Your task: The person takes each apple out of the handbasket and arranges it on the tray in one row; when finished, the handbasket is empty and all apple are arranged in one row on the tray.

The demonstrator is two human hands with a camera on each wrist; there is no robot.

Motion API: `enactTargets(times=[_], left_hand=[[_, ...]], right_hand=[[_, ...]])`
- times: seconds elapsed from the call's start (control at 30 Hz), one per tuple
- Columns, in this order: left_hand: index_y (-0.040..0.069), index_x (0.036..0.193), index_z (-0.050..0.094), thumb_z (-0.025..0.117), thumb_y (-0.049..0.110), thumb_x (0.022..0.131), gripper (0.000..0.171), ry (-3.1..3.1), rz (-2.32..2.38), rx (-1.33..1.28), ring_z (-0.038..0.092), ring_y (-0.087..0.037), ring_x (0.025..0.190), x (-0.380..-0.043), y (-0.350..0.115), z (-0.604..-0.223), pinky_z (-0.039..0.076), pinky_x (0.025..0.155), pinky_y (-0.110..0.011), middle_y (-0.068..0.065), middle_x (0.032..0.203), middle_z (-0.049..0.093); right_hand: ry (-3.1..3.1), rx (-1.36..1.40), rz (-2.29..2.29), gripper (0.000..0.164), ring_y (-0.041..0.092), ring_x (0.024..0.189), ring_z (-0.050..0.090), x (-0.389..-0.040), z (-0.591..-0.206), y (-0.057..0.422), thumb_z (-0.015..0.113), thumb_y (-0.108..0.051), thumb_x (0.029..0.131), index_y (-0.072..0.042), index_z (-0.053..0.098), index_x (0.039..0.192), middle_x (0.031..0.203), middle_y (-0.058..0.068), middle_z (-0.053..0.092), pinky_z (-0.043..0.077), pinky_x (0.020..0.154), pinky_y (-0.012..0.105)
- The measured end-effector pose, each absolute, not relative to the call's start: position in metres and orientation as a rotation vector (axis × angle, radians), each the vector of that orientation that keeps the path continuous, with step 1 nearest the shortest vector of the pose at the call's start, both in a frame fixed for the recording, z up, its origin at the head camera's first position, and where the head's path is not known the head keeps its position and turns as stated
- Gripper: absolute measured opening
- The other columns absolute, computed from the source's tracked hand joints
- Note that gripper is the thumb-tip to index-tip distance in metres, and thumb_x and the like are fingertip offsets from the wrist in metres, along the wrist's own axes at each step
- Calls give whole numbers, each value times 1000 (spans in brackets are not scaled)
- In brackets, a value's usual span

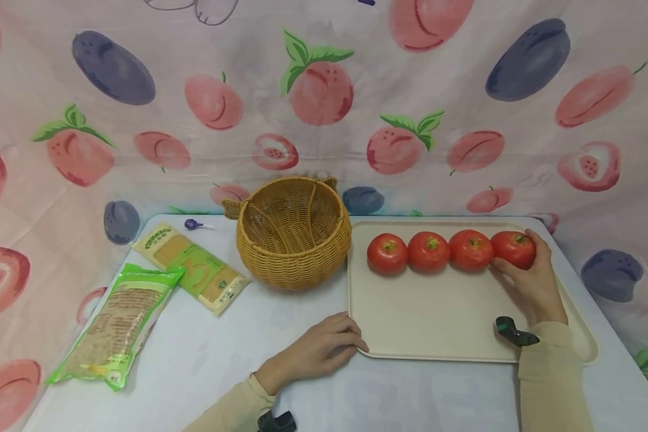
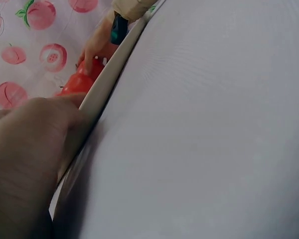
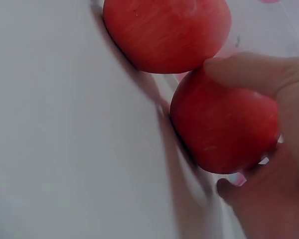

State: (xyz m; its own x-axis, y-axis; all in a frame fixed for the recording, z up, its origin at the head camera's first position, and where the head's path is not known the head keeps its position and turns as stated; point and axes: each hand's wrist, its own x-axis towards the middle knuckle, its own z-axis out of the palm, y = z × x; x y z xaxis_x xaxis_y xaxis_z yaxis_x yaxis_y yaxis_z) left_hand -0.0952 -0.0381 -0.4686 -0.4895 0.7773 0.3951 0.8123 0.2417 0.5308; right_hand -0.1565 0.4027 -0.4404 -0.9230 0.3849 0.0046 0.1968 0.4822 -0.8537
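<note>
Four-fruit row aside, the rightmost red apple [image 1: 513, 249] is held by my right hand [image 1: 534, 279], thumb on its near left side and fingers round its far right. In the right wrist view the thumb [image 3: 244, 72] presses the held apple [image 3: 222, 124], which sits against its neighbour [image 3: 167, 32]. Several apples stand in a row along the back of the beige tray [image 1: 437, 318], stems up. My left hand [image 1: 324, 345] rests at the tray's front left corner, its loosely bent fingers touching the rim; in the left wrist view that hand [image 2: 30, 144] partly hides the tray edge [image 2: 102, 89].
A brown wicker basket [image 1: 294, 264] stands left of the tray. Further left lie a yellow noodle packet [image 1: 194, 267], a green-edged clear bag [image 1: 119, 327] and a purple-wrapped lollipop [image 1: 192, 224]. A fruit-print cloth [image 1: 324, 144] hangs behind the white table [image 1: 210, 348].
</note>
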Motion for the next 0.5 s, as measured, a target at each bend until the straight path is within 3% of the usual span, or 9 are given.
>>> enactTargets(times=[0.13,0.3,0.5], left_hand=[[25,101,62,52,15,88,19,-2436,-1269,-1435,45,-2,107,-100,-42,-466,30,108,-36,14,107,53],[20,106,60,53,10,87,22,-2400,-1507,-1315,51,-6,104,-109,-50,-459,43,93,-22,9,109,54],[21,109,58,55,8,85,27,-2444,-1456,-1188,50,-6,110,-115,-70,-450,40,98,-22,9,111,56]], right_hand=[[-2445,-505,1454,77,19,137,10,-158,-436,402,61,-31,81,-41,9,138,149,-1,9,9,114,44],[-2257,-518,1475,62,6,135,13,-159,-434,405,57,-24,85,-33,24,136,144,-7,22,5,115,30],[-2187,-459,1410,49,4,131,22,-156,-432,406,55,-18,85,-29,38,130,137,-8,32,9,114,21]])
